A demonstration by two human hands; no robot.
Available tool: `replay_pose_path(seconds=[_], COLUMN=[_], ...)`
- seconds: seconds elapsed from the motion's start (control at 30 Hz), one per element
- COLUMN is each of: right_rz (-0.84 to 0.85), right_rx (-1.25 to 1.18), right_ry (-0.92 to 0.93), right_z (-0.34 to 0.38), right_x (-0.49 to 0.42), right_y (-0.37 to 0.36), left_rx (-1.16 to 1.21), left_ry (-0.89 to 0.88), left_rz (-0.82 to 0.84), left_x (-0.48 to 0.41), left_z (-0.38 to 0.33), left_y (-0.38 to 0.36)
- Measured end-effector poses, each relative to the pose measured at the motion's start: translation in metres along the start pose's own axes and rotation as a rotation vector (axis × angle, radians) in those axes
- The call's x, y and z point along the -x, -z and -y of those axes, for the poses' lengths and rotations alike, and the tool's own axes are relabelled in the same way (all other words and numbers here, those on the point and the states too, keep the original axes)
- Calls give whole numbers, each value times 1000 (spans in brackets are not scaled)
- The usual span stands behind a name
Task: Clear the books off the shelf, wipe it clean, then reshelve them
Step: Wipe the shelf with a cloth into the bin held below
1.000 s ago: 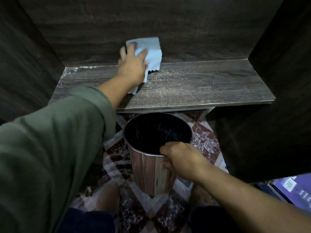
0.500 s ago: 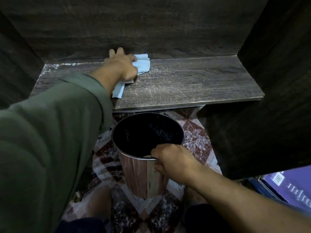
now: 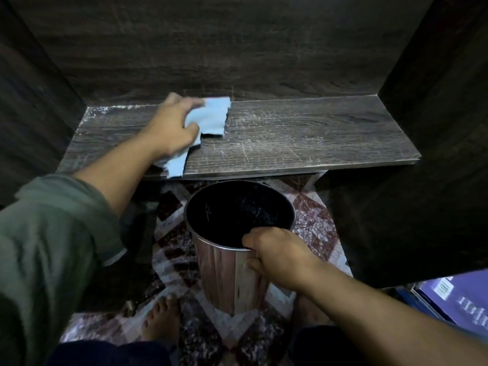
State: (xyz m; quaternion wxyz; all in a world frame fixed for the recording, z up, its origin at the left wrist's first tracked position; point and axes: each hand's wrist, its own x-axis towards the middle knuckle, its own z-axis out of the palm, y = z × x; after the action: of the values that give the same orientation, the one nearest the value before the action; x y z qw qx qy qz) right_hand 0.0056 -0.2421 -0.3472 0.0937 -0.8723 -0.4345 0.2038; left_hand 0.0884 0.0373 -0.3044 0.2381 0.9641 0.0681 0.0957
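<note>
The dark wooden shelf (image 3: 303, 133) holds no books and shows white scratches and dust along its back left edge. My left hand (image 3: 173, 125) grips a light blue cloth (image 3: 211, 117) flat on the left half of the shelf, with one end of the cloth hanging over the front edge. My right hand (image 3: 277, 256) grips the near rim of a round bin (image 3: 229, 276) with a wood-pattern side, held just below the shelf's front edge. Purple books (image 3: 459, 302) lie stacked at the lower right.
Dark wooden side panels close in the shelf on the left (image 3: 31, 107) and right (image 3: 435, 128). Below is a patterned tile floor (image 3: 171, 260), and my bare foot (image 3: 159, 320) stands beside the bin.
My left hand has swept the cloth from the back wall down onto the shelf and then slightly right. My right hand has kept its grip on the bin's rim under the front edge.
</note>
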Motion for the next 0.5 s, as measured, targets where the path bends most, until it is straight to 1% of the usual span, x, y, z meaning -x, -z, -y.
replay_pose_path(seconds=[0.07, 0.2, 0.27, 0.33, 0.4, 0.43, 0.5], right_rz=[4, 3, 6, 2, 3, 3, 3], right_rx=[3, 7, 10, -2, -10, -10, -9], right_ry=[-5, -7, -3, -2, 1, 7, 16], right_z=[0, -1, -2, -3, -4, -4, -3], right_x=[-1, -2, -2, -3, -2, -1, 0], right_y=[-1, -5, -6, -6, -6, -5, -4], left_rx=[-52, -308, -344, -316, -235, -174, -44], left_ry=[-3, 59, 53, -8, -47, -64, -90], left_rz=[-43, 110, 103, 57, 64, 101, 241], left_x=[-10, -27, -27, -25, -14, -6, 15], left_z=[3, 14, 15, 9, 1, -3, -7], left_y=[-6, -27, -29, -29, -25, -21, -11])
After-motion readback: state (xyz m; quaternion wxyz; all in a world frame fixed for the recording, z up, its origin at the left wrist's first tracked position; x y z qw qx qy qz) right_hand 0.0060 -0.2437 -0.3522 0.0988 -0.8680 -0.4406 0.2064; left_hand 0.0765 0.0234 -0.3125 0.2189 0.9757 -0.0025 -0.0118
